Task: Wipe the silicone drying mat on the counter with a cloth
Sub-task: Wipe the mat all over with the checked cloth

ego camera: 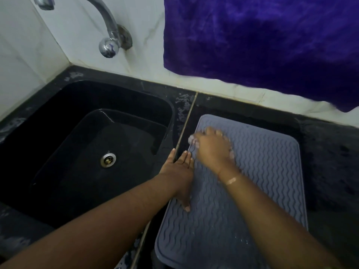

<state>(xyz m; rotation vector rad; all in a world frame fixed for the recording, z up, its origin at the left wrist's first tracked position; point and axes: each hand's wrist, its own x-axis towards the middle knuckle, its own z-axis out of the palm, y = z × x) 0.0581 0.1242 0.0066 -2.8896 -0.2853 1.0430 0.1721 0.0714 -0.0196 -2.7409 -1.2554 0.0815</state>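
- The grey silicone drying mat [262, 171] lies flat on the black worktop [320, 152], just to the right of the sink [171, 113]. Its near edge reaches the near edge of the worktop.
- The left hand [178, 169] presses flat on the left edge of the mat. The fingers are straight and close together and point to the far side, and the thumb is spread away toward the near side, with its tip on the mat.
- The right hand [211, 150] is on the far left part of the mat, palm down. Its fingers are bent over a pale cloth [192, 141] and hold it against the mat. The hand is blurred, and only small parts of the cloth show around the fingers.
- A plaster [231, 180] is on the right wrist.
- A metal tap [108, 26] comes out of the white wall above the sink.
- A purple towel [262, 35] hangs on the wall, far behind the mat.
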